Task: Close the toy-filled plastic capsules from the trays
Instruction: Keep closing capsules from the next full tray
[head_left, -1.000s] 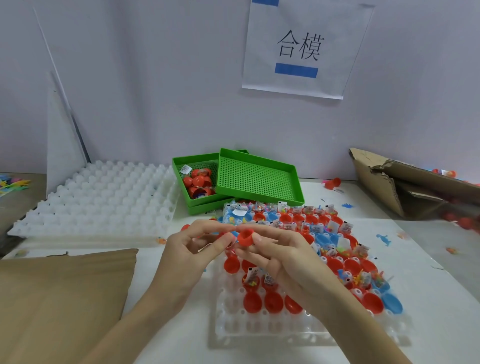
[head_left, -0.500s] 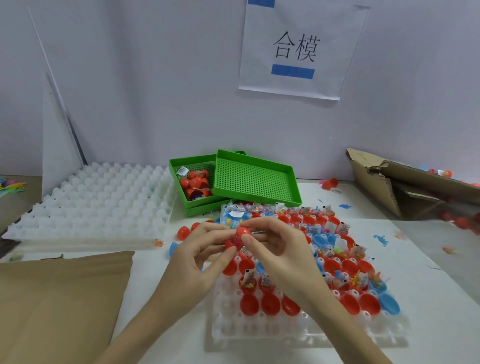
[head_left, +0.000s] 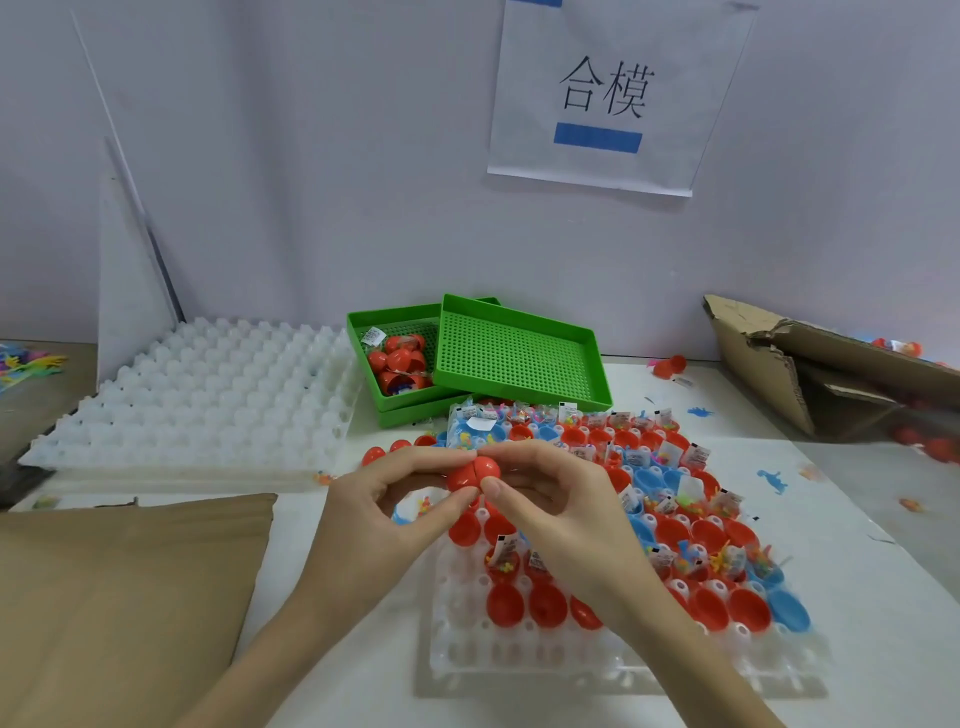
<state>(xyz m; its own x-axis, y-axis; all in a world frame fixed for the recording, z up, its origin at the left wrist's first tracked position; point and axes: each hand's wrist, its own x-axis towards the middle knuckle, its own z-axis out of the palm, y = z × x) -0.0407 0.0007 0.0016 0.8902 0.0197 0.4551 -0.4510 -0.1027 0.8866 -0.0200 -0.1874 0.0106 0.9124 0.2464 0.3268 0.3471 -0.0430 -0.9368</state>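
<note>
At the far left a white dimpled tray (head_left: 197, 395) lies flat, with brown cardboard (head_left: 124, 587) in front of it. The left hand (head_left: 384, 504) pinches the left half of a red capsule (head_left: 474, 474), thumb below and fingers curled over the top. The right hand (head_left: 545, 499) pinches the right half the same way, so the two halves meet between the hands with a seam showing down the middle. The capsule is held above the near-left part of the clear tray (head_left: 519, 660) of red and blue capsule halves. Behind stand stacked green trays (head_left: 514, 353); at far right, a torn cardboard box (head_left: 810, 364).
</note>
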